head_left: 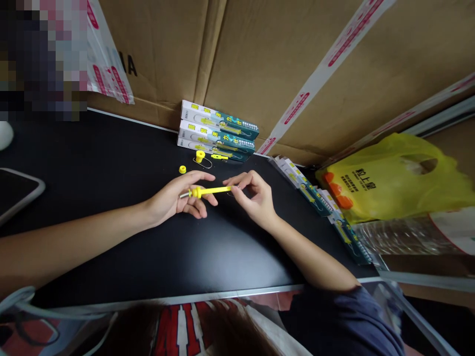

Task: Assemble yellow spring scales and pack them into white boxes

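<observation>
A thin yellow rod (213, 190) with a yellow collar and a metal end lies across my left hand (185, 195). The fingers of that hand are apart, with the collar end resting over the palm. My right hand (252, 195) pinches the rod's other end between thumb and fingers, where a bit of thin metal shows. Beyond my hands on the black table are a yellow ring cap (182, 169), a yellow spool-shaped piece (200, 156) by a wire hook (206, 165), and a small yellow part (219, 157) next to a spring.
Printed boxes (217, 136) are stacked at the back of the black table (111, 163). More boxes (304, 188) lie along the right, beside a yellow plastic bag (393, 178) and clear plastic containers (408, 237). A phone-like device (18, 193) sits at the left edge. Large cardboard stands behind.
</observation>
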The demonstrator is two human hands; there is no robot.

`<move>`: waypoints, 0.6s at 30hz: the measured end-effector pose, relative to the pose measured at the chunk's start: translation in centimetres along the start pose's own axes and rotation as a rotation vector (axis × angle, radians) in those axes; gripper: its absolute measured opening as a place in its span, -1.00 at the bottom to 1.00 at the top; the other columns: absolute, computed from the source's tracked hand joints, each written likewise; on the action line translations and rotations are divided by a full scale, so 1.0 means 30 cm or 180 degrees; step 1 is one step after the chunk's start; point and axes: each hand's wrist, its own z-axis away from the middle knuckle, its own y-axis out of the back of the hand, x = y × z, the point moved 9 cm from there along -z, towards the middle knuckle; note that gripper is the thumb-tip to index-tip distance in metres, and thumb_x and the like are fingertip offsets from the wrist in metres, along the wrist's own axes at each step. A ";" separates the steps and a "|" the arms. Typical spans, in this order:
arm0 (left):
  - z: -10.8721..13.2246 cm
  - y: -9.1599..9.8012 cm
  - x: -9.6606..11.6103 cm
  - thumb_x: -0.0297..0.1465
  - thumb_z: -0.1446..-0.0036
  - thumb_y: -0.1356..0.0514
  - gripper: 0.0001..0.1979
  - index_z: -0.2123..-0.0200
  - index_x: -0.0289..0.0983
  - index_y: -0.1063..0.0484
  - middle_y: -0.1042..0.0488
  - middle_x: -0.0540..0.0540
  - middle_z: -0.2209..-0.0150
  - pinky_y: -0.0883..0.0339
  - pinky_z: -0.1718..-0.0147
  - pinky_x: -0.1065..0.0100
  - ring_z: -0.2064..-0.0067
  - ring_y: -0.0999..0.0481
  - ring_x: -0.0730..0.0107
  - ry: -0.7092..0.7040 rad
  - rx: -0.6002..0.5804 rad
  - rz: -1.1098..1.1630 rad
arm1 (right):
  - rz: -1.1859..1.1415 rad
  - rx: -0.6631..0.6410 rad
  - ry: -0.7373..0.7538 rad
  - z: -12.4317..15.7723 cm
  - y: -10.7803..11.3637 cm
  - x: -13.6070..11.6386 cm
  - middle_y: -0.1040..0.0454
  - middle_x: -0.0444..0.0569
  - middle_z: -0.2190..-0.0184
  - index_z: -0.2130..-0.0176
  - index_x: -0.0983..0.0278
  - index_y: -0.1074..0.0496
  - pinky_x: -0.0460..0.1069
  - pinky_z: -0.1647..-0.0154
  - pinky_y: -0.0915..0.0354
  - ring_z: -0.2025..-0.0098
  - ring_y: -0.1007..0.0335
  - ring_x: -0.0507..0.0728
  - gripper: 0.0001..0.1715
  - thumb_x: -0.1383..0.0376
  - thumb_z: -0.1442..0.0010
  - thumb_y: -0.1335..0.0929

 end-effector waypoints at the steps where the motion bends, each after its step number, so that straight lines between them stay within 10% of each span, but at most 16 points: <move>1: -0.004 0.016 0.007 -0.14 -0.33 0.00 -0.62 0.00 -0.29 -0.34 -0.61 -0.15 0.37 -0.47 0.51 0.44 0.51 -0.57 0.40 -0.0062 0.0137 0.0137 | -0.0076 0.0038 -0.0175 -0.002 0.004 0.020 -0.55 -0.05 0.34 0.38 0.22 -0.30 0.03 0.15 -0.44 0.21 -0.57 0.10 -0.75 0.27 -0.26 -0.43; 18: -0.012 0.140 0.013 -0.23 -0.14 -0.36 -0.76 0.18 -0.23 -0.61 -0.54 -0.05 0.19 -0.47 0.44 0.58 0.26 -0.60 0.50 -0.0758 0.1126 0.0304 | -0.2024 -0.0795 -0.1809 0.087 -0.188 0.119 -0.62 -0.14 0.37 0.24 0.24 -0.28 -0.11 0.38 -0.56 0.27 -0.62 0.03 -0.55 0.20 -0.07 -0.56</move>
